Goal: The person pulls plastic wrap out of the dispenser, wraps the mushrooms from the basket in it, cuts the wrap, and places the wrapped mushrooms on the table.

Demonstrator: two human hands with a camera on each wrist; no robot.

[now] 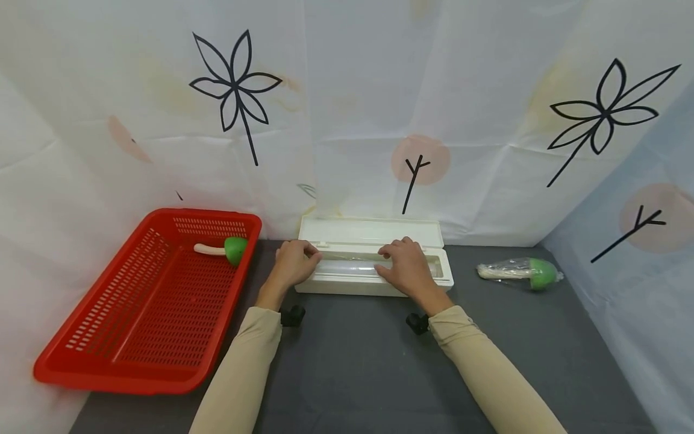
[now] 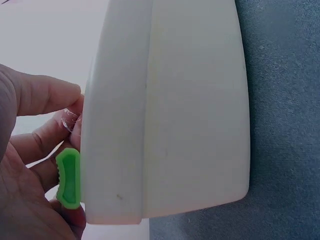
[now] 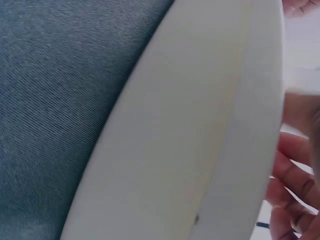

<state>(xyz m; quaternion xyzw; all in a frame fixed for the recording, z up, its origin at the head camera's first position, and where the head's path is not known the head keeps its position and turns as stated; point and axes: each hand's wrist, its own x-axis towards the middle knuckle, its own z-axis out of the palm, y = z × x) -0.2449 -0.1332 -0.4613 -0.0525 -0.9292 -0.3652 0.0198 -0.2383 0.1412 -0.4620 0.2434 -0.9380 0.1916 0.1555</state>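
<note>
A long white plastic wrap dispenser [image 1: 358, 286] lies on the dark table with its lid [image 1: 371, 230] raised behind it. Clear plastic wrap [image 1: 347, 266] is on the roll inside. At the left end, my left hand [image 1: 296, 262] has thumb and fingertips together; its wrist view shows a shiny bit of wrap pinched there. Close below those fingers is a green slide cutter [image 2: 69, 178] at the dispenser's edge. Over the right part of the roll hangs my right hand [image 1: 405, 265], thumb and forefinger apart. The dispenser's rim hides part of that hand in its wrist view.
To the left, a red plastic basket [image 1: 121, 386] holds a toy mushroom [image 1: 234, 250] with green cap and pale stem. A similar mushroom [image 1: 537, 274] wrapped in clear film lies right of the dispenser. Behind the table hangs a white patterned cloth [image 1: 352, 108].
</note>
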